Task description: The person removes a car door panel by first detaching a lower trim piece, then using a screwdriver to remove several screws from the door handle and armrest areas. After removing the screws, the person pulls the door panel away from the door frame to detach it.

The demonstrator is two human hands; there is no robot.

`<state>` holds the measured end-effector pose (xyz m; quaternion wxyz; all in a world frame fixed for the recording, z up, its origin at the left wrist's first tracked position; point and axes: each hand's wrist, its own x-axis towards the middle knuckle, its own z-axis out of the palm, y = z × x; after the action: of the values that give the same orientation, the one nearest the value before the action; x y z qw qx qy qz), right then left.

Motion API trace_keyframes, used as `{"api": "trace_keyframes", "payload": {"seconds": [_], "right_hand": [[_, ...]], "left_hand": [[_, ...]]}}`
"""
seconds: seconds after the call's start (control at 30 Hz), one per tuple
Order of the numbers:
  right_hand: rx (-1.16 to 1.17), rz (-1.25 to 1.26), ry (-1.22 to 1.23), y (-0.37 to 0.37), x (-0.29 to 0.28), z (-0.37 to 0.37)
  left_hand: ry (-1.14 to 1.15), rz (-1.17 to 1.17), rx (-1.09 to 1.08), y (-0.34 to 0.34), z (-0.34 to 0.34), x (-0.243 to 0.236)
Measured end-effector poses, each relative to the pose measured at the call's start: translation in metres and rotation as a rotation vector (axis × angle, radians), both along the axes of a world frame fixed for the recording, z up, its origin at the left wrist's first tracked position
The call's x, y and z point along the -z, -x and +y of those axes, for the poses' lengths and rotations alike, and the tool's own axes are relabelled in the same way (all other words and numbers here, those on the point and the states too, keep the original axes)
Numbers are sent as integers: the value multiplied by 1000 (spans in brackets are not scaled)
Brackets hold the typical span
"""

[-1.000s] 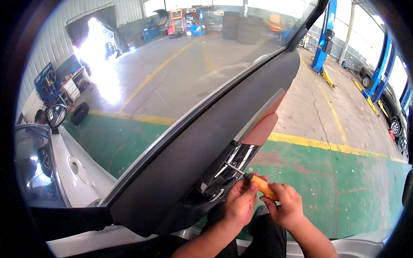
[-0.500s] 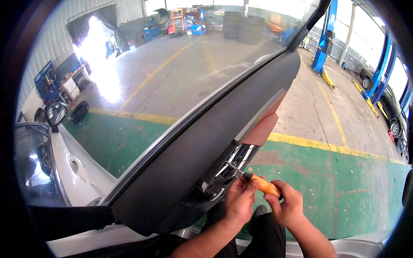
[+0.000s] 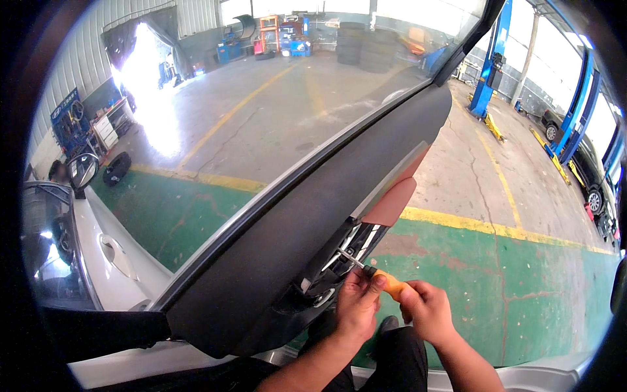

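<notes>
An open car door's dark inner panel (image 3: 274, 248) with a reddish-brown trim piece (image 3: 392, 202) runs diagonally across the view. My right hand (image 3: 428, 313) grips the orange handle of a screwdriver (image 3: 390, 283). The metal shaft (image 3: 349, 261) points up-left into the chrome switch area (image 3: 349, 248) of the panel. My left hand (image 3: 358, 304) pinches the screwdriver at the front end of the handle, close to the panel.
Through the door window I see a workshop floor with green paint and yellow lines (image 3: 470, 223). A white car (image 3: 98, 255) with a side mirror (image 3: 81, 171) stands at left. Blue lift posts (image 3: 490, 65), stacked tyres (image 3: 366, 42) and a dark car (image 3: 591, 176) lie farther off.
Both hands and the screwdriver have shifted slightly left and up in the picture; the view has tilted a little. The shaft stays in the switch area.
</notes>
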<state>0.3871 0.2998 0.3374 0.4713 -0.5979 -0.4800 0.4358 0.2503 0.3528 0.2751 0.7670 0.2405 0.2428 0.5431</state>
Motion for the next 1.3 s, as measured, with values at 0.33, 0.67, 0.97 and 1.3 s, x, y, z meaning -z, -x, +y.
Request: {"api": "trace_keyframes", "payload": {"seconds": [0.33,0.67,0.97,1.3], "right_hand": [[18,-663,-431,12,-8,-4],[-55,311,172,-8,-4,-6],[-103,-992,-541,1,4,3],[86,206,229,-3,-3,-1]], "left_hand": [[-8,-141,172,9,2,-13],[-47,-304,244,8,7,-15],[-67,-186,99,3,1,-10],[45,-132,144,-6,4,-2]]}}
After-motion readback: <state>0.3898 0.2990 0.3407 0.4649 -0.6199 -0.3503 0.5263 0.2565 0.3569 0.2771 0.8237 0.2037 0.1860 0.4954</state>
